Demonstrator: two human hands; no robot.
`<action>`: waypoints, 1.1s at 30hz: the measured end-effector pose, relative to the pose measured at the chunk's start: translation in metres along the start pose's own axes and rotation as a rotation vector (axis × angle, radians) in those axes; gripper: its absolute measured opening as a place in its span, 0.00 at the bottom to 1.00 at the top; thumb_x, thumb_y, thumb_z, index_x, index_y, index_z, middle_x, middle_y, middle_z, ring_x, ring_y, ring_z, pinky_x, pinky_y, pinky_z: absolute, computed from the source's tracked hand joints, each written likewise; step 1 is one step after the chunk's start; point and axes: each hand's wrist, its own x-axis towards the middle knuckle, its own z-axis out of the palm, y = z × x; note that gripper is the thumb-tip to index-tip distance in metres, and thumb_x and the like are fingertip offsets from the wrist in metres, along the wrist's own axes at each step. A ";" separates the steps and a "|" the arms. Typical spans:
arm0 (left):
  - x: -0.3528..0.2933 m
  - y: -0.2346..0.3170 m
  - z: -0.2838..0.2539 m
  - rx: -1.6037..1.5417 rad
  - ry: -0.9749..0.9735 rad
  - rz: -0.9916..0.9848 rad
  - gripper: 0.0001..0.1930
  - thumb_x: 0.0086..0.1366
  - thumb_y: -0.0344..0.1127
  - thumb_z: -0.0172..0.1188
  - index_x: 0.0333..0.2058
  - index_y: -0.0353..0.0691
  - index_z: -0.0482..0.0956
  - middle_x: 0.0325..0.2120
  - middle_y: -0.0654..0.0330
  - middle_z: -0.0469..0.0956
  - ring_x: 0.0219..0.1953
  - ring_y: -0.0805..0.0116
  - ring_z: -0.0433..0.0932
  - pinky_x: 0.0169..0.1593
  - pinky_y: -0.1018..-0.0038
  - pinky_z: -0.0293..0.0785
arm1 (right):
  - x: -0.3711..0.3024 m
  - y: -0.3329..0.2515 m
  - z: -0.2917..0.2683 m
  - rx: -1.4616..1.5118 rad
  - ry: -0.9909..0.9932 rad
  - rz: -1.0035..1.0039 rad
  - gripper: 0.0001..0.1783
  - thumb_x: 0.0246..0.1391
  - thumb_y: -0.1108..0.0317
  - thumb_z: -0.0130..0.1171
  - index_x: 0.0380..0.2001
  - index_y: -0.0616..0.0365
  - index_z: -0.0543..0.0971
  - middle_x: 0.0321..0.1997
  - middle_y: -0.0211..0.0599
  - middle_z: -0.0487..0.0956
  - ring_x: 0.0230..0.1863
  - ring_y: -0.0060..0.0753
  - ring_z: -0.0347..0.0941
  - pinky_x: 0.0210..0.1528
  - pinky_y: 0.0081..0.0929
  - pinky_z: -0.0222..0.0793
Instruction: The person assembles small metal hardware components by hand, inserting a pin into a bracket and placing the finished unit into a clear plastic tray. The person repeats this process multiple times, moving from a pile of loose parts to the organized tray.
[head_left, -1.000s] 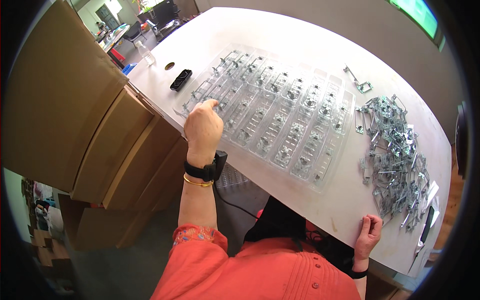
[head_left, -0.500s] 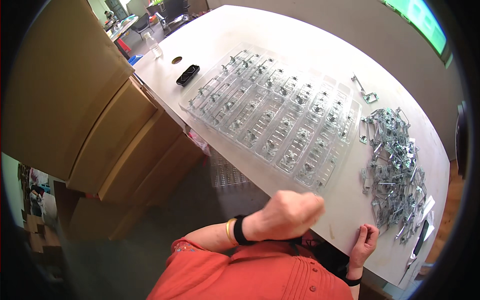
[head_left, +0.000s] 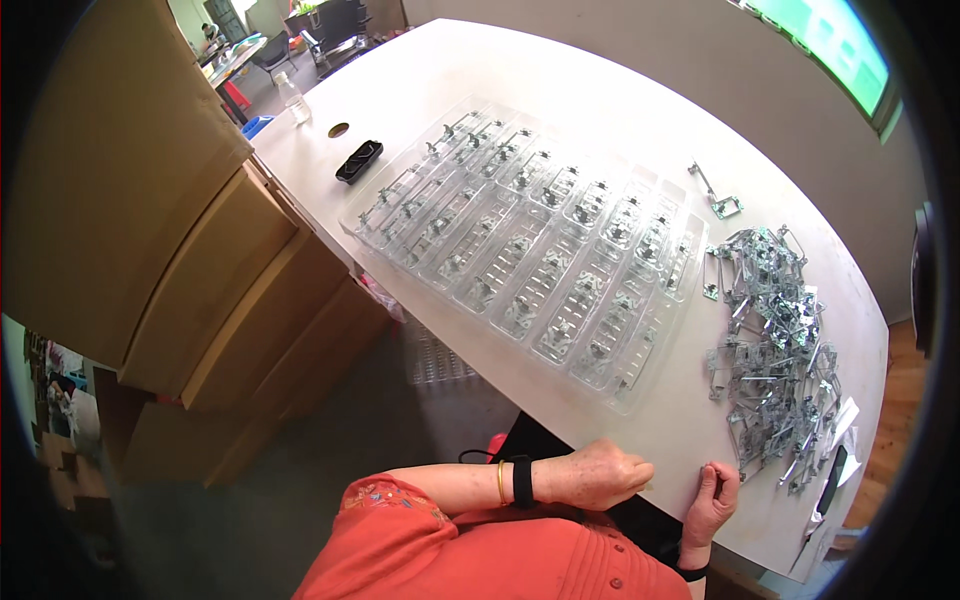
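My left hand is closed at the table's near edge, its fingers curled away from view, so anything in them is hidden. Just to its right, my right hand has thumb and fingertips pressed together over the edge; I cannot make out anything between them. Beyond my hands lies a clear plastic tray with rows of long compartments, many holding small metal parts. A tangled heap of silvery metal brackets rests on the table to the right, close to my right hand.
One loose bracket lies apart behind the heap. A dark-handled tool sits by white paper at the right edge. At the far left are a black case and a clear bottle. Cardboard boxes stand stacked left of the table.
My left hand has come down and back toward me, away from the tray's near corner. My right hand stays pinched at the edge. The whole view has shifted slightly.
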 end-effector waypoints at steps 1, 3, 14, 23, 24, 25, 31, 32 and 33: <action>-0.001 -0.002 0.003 0.000 0.003 0.000 0.09 0.64 0.29 0.63 0.30 0.38 0.70 0.24 0.52 0.75 0.25 0.44 0.79 0.27 0.56 0.75 | 0.000 -0.002 0.001 0.009 0.032 -0.028 0.03 0.70 0.79 0.60 0.45 0.61 0.78 0.46 0.33 0.77 0.47 0.24 0.73 0.54 0.21 0.70; 0.001 -0.003 0.003 0.000 0.011 0.000 0.09 0.64 0.30 0.64 0.30 0.38 0.71 0.24 0.52 0.75 0.25 0.44 0.79 0.27 0.56 0.75 | 0.000 -0.006 0.005 0.027 0.094 -0.085 0.02 0.71 0.78 0.60 0.44 0.62 0.78 0.45 0.32 0.77 0.46 0.24 0.73 0.53 0.21 0.70; -0.001 -0.007 -0.004 -0.136 0.045 -0.052 0.09 0.66 0.34 0.65 0.33 0.41 0.73 0.24 0.53 0.77 0.26 0.44 0.80 0.29 0.55 0.75 | 0.002 -0.002 0.002 -0.019 0.037 -0.008 0.01 0.74 0.73 0.59 0.45 0.59 0.78 0.43 0.26 0.77 0.43 0.17 0.71 0.49 0.18 0.70; -0.001 -0.009 -0.004 -0.179 0.074 -0.037 0.07 0.67 0.33 0.65 0.34 0.41 0.74 0.23 0.53 0.76 0.25 0.46 0.79 0.29 0.56 0.74 | 0.004 -0.009 0.002 -0.041 0.042 -0.026 0.01 0.72 0.76 0.60 0.42 0.59 0.78 0.42 0.28 0.76 0.42 0.20 0.70 0.48 0.19 0.69; -0.001 -0.009 -0.004 -0.191 0.089 -0.026 0.07 0.67 0.33 0.65 0.34 0.41 0.74 0.23 0.54 0.76 0.25 0.47 0.79 0.28 0.57 0.74 | 0.004 -0.010 0.003 -0.040 0.049 -0.018 0.01 0.71 0.77 0.61 0.41 0.60 0.78 0.41 0.29 0.76 0.41 0.21 0.70 0.48 0.20 0.69; -0.001 -0.010 -0.004 -0.192 0.090 -0.031 0.07 0.67 0.32 0.65 0.34 0.41 0.75 0.23 0.53 0.76 0.25 0.46 0.79 0.28 0.57 0.74 | 0.004 -0.010 0.003 -0.030 0.051 -0.007 0.01 0.71 0.77 0.61 0.41 0.60 0.78 0.41 0.29 0.76 0.41 0.22 0.71 0.48 0.20 0.69; -0.001 -0.011 -0.005 -0.220 0.080 -0.051 0.06 0.68 0.32 0.65 0.35 0.41 0.76 0.24 0.53 0.78 0.26 0.46 0.80 0.29 0.57 0.75 | 0.003 -0.005 0.004 -0.052 0.067 0.000 0.02 0.70 0.75 0.62 0.41 0.61 0.79 0.40 0.31 0.78 0.41 0.23 0.72 0.47 0.21 0.70; -0.001 -0.011 -0.006 -0.221 0.072 -0.052 0.06 0.68 0.33 0.65 0.36 0.41 0.77 0.24 0.53 0.79 0.26 0.47 0.81 0.29 0.57 0.76 | 0.003 -0.005 0.005 -0.059 0.072 -0.003 0.02 0.70 0.75 0.63 0.41 0.61 0.79 0.40 0.31 0.78 0.41 0.23 0.73 0.47 0.21 0.70; -0.001 -0.011 -0.007 -0.222 0.065 -0.054 0.06 0.69 0.33 0.65 0.36 0.41 0.77 0.25 0.52 0.79 0.27 0.47 0.81 0.30 0.58 0.76 | 0.002 -0.007 0.005 -0.065 0.076 -0.007 0.03 0.70 0.74 0.63 0.41 0.61 0.79 0.40 0.31 0.78 0.41 0.23 0.73 0.47 0.21 0.70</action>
